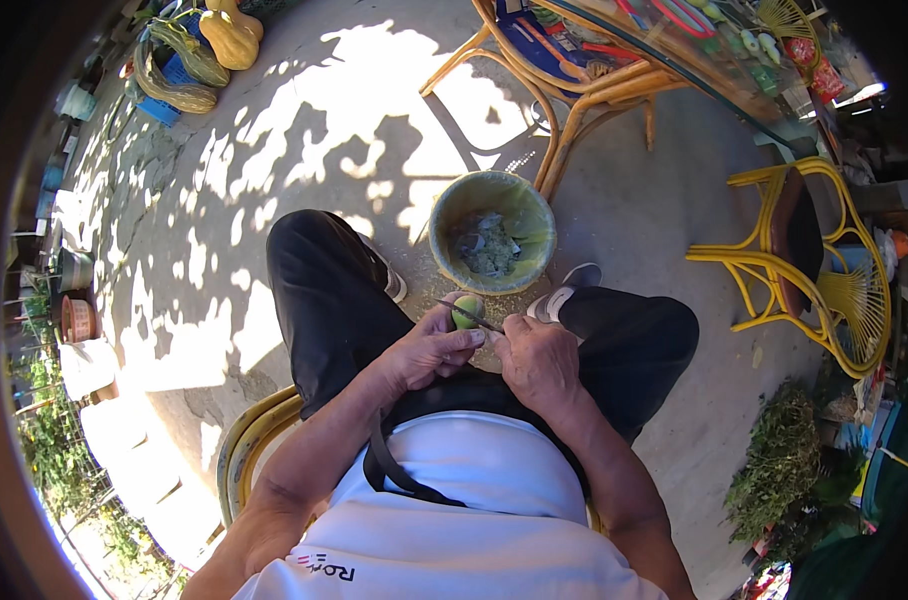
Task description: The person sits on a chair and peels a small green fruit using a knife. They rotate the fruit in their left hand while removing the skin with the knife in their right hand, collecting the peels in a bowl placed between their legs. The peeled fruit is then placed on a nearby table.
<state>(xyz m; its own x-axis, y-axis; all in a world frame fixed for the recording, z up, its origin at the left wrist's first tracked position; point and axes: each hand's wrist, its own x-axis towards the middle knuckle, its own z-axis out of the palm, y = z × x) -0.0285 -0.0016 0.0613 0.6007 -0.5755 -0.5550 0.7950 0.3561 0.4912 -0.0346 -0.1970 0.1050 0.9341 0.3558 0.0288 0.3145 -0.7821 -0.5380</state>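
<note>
A small round green fruit (466,310) is held between the fingers and thumb of my left hand (435,343). My right hand (538,358) grips a knife (478,319), whose narrow dark blade lies across the side of the fruit. The knife's handle is mostly hidden inside my fist. Both hands are above my lap, between my knees. Just beyond them on the floor stands a round bin (493,232) with a yellowish liner, holding shredded scraps and a few pale pieces.
Bits of scrap litter the concrete floor (334,161) around the bin. A rattan chair with tools (551,52) stands beyond it, beside a glass-topped table (694,67). At right is a yellow chair (799,262), with a heap of dried plants (776,465) nearer me. Squashes (229,37) lie far left.
</note>
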